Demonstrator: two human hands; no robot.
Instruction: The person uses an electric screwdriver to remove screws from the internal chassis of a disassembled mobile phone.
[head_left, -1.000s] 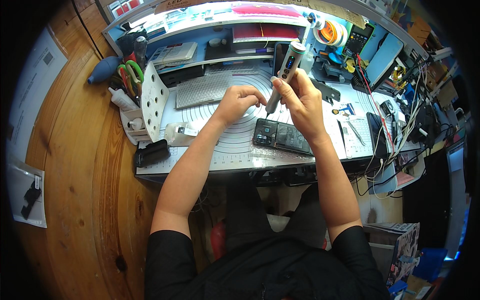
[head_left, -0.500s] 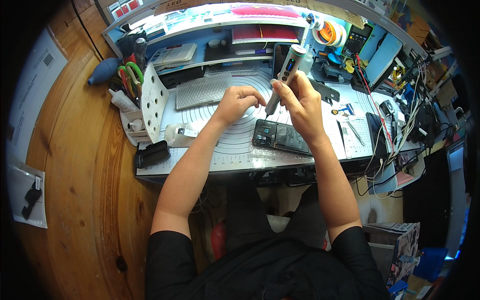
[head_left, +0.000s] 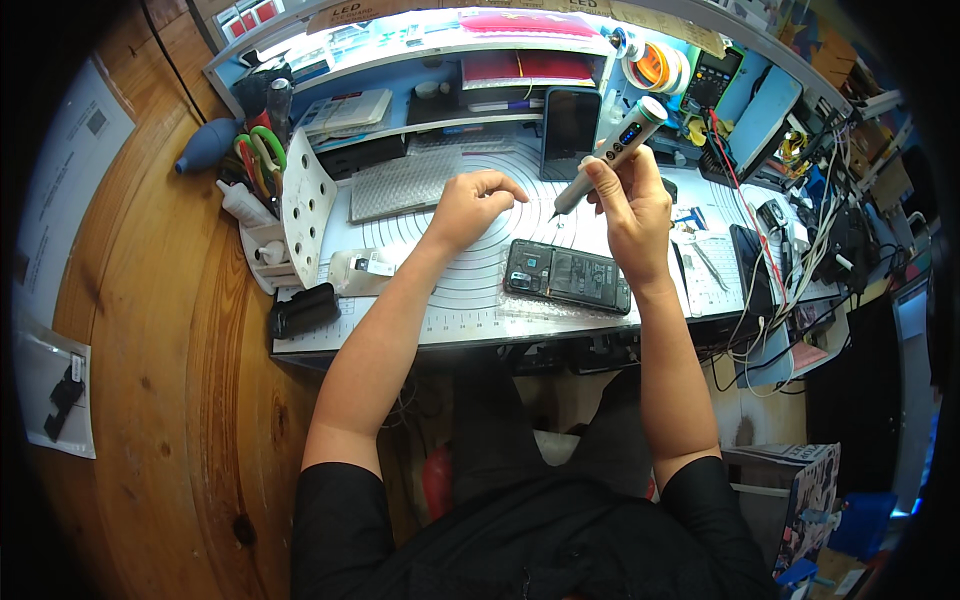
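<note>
Now the right hand [head_left: 632, 208] is wrapped around a grey electric screwdriver [head_left: 610, 152], fingers pressed together on its body, with the tip pointing down and left. The tip is in the air, just above the white work mat [head_left: 440, 285], not touching the phone. The left hand [head_left: 472, 205] is loosely curled, fingertips bent in; I cannot tell if it pinches something tiny like a screw.

The opened phone [head_left: 567, 276] lies flat on the mat, just in front of both hands, near the right wrist. Its back is off and the dark insides show, so the opening part looks done. The inside work looks only partly done, I think, since the tool is lifted away from it.

Compared with a second ago, the hands have come apart. Back then the left hand was right at the screwdriver tip; now it sits off to the left. The screwdriver has tilted and lifted a little. The phone has not moved.

Farther out, a second dark phone [head_left: 571, 130] leans against the shelf behind.
</note>
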